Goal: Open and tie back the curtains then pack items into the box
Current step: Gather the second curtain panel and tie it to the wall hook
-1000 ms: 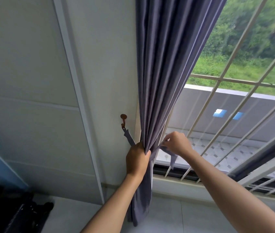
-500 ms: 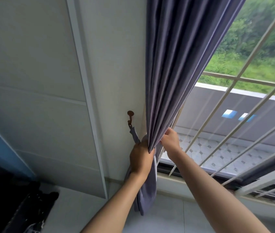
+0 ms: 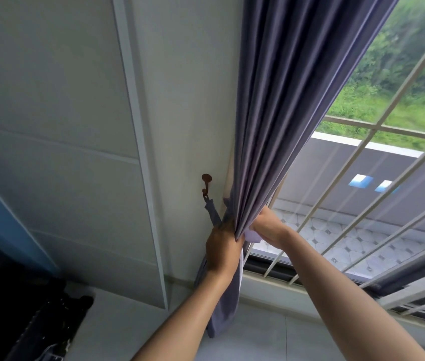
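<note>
A grey-purple curtain (image 3: 284, 100) hangs gathered at the left side of the window. My left hand (image 3: 221, 248) grips the bunched curtain low down, next to the wall. A tieback strap (image 3: 212, 212) of the same cloth hangs from a brown wall hook (image 3: 206, 182) and runs down behind my left hand. My right hand (image 3: 268, 227) reaches behind the curtain's right edge and pinches a pale piece of the strap (image 3: 253, 235). Its fingertips are hidden by the folds.
A white window grille (image 3: 362, 194) fills the right side, above a sill (image 3: 271, 282). A second curtain (image 3: 419, 267) hangs at the far right. A dark object (image 3: 24, 321) lies at the lower left on the pale floor. A white panelled wall (image 3: 76, 126) stands at the left.
My right hand has moved left from the window side to the back of the curtain, close to my left hand. The view has shifted left and slightly nearer.
</note>
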